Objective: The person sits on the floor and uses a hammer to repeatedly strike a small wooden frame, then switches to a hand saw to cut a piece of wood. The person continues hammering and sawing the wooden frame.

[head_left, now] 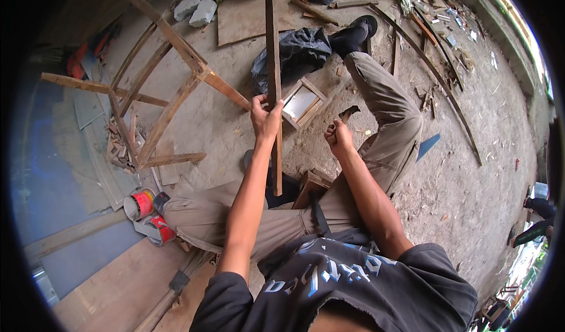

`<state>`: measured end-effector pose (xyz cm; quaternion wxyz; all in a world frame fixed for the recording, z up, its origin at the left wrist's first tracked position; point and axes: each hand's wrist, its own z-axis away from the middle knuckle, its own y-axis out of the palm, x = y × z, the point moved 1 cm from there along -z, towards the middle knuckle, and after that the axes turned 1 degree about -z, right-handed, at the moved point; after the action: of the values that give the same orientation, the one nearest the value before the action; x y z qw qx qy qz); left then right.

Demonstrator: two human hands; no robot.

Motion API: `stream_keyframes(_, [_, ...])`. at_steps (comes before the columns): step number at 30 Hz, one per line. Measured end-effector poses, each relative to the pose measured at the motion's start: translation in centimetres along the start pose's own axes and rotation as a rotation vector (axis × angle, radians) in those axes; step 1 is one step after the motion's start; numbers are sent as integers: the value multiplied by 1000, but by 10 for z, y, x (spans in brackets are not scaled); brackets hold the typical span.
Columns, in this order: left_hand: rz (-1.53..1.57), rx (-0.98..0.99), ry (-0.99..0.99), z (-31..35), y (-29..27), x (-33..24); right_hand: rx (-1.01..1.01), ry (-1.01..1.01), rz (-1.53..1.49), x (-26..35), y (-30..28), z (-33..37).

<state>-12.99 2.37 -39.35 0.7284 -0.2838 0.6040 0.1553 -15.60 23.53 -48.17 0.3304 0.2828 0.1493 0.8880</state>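
My left hand is closed round a long wooden bar that stands up in front of me. The bar appears to belong to a large wooden frame of nailed legs and rails, lying tilted to the left. My right hand is a fist round a hammer; its dark, curved head sticks out above the fingers, and the handle is hidden in the hand. Between the hands, on the ground, sits a small open wooden box with something whitish inside.
A black plastic bag lies beyond the box. Two red cans stand at the left by my knee. A blue blade pokes out beside my right leg. Long wood strips and scraps litter the right floor. Another person shows at the right edge.
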Motion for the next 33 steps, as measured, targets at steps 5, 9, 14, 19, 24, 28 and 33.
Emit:
stream_keyframes(5, [-45, 42, 232, 7, -23, -6, 3, -79, 94, 4, -5, -5])
stream_keyframes(9, [-119, 122, 272, 8, -39, -5, -71, -119, 143, 3, -8, -6])
stream_keyframes(14, [-171, 124, 244, 17, -49, 6, -68, -202, 403, 10, -8, -6])
stream_keyframes(19, [-170, 104, 293, 22, -54, 15, -64, -217, 438, 14, -5, -2])
stream_keyframes(24, [-214, 121, 431, 21, -72, 18, -186, -701, 1009, 27, 13, 28])
stream_keyframes(28, [-316, 214, 532, 20, -103, 20, 86, -802, 787, 68, 42, 44])
stream_keyframes(33, [-501, 347, 534, 19, -134, 43, 468, -610, 468, 103, 70, 17])
